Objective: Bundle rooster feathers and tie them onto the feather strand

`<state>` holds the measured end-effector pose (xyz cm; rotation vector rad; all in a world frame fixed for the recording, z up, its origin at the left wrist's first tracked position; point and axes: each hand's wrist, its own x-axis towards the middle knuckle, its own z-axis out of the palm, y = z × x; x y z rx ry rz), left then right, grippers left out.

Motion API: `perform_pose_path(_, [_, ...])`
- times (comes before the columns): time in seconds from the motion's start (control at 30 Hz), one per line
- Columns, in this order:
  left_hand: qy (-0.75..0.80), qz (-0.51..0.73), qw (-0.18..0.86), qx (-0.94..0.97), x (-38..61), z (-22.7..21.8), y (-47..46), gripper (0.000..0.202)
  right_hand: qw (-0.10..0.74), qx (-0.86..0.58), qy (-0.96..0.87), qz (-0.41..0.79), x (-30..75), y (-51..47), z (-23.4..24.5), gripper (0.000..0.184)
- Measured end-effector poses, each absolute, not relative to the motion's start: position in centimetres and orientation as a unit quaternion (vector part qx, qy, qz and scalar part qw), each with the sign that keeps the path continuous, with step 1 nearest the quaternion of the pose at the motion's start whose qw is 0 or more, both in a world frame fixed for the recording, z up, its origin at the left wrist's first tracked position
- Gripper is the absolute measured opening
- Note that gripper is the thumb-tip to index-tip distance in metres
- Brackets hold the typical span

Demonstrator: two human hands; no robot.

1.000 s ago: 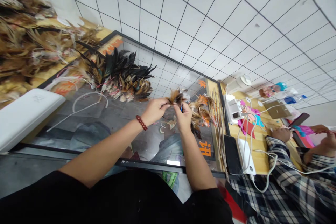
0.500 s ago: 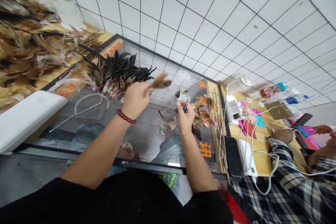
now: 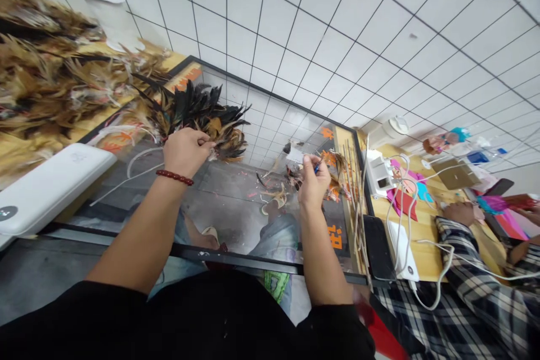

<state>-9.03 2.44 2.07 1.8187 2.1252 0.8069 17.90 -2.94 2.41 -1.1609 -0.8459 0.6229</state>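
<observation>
My left hand (image 3: 184,150), with a red bead bracelet on its wrist, rests on the near edge of a pile of black and brown feathers (image 3: 206,118) on the glass table (image 3: 219,191); its fingers are curled against the feathers. My right hand (image 3: 313,180) hovers over the glass to the right, pinching a small blue tool (image 3: 316,167). Loose orange-brown feathers (image 3: 331,171) lie just beyond that hand.
A large heap of brown feathers (image 3: 46,79) fills the left. A white box (image 3: 46,185) sits at the near left edge. Thin sticks (image 3: 356,202), a black phone (image 3: 377,247), white chargers and cables lie right. A person in a plaid sleeve (image 3: 472,275) works at the right.
My left hand carried a small feather bundle away from my right hand, swung left and came down onto the black feather pile. My right hand stayed near the middle, still holding the blue tool.
</observation>
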Motion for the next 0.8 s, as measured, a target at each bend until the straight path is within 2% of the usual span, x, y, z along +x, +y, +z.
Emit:
perform_pose_path(0.13, [0.695,0.308,0.079,0.645,-9.0,3.0,1.7,0.02,0.748,-0.524,-0.321,0.25,20.7,-3.3,4.6,0.029])
perform_pose_path(0.27, [0.596,0.478,0.028,0.645,-6.4,5.4,0.5,0.025,0.689,-0.597,-0.358,0.202,24.8,-3.8,6.5,0.03])
perform_pose_path(0.37, [0.514,0.535,0.158,0.652,-2.5,5.9,-0.3,0.022,0.555,-0.685,-0.449,0.148,27.7,-4.0,7.1,0.029])
perform_pose_path(0.57, [0.436,0.486,0.398,0.644,4.6,3.1,-2.2,0.019,0.264,-0.747,-0.603,0.095,29.4,-5.1,4.7,0.019])
perform_pose_path(0.7, [0.41,0.478,0.461,0.626,6.1,2.1,-3.2,0.014,0.193,-0.732,-0.648,0.085,28.8,-5.4,3.0,0.031])
perform_pose_path(0.8, [0.416,0.479,0.491,0.597,6.0,1.8,-3.1,0.011,0.231,-0.739,-0.624,0.111,28.7,-4.8,3.0,0.014])
